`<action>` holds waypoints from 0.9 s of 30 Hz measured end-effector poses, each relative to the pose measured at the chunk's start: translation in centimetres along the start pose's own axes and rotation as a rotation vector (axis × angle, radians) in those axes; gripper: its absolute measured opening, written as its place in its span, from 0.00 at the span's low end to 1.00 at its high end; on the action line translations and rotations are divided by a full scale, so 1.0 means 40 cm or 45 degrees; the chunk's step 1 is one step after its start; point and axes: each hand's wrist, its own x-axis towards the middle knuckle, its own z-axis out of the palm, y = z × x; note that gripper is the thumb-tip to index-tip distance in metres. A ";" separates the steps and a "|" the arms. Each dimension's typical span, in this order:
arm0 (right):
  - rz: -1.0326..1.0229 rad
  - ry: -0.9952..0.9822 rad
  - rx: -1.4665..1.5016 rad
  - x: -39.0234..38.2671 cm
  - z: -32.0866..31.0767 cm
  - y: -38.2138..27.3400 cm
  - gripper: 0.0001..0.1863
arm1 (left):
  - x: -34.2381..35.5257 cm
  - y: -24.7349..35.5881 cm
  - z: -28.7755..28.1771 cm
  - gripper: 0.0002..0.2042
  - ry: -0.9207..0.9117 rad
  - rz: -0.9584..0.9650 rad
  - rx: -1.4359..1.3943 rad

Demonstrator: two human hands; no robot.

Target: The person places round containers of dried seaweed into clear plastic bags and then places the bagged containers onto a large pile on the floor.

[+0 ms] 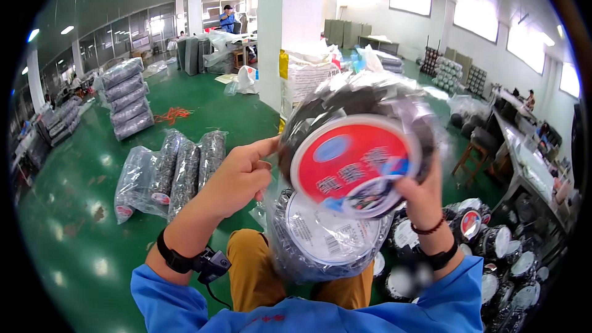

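Observation:
My right hand (pixel 425 197) grips a round, black wrapped roll (pixel 357 163) by its right side, thumb over the rim. The roll's flat end carries a red label with a white border, and motion blurs it. Below it, a clear plastic bag (pixel 280 243) stands between my knees. Inside the bag is a similar roll (pixel 333 231) with a white label facing up. My left hand (pixel 240 176) is at the bag's upper left, fingers curled at the plastic. Its index finger reaches toward the black roll's left edge, and the roll partly hides the fingertip.
Several black rolls (pixel 487 240) are piled on the floor to my right. Bagged rolls (pixel 185 166) lie on the green floor ahead left, with a taller stack (pixel 126 98) behind. A white pillar (pixel 271 43) and large sack (pixel 308 77) stand ahead. A workbench (pixel 530 166) runs along the right.

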 end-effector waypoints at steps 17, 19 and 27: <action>0.726 -1.176 -0.438 0.225 0.046 -0.073 0.39 | 0.034 -0.127 -0.080 0.29 -0.075 0.229 -0.101; 0.827 -0.653 0.063 0.167 -0.015 -0.083 0.39 | 0.037 -0.131 -0.103 0.28 -0.092 0.226 -0.025; 0.690 -0.544 0.464 0.071 0.181 0.159 0.39 | 0.155 -0.160 -0.128 0.13 -0.092 -0.252 -0.244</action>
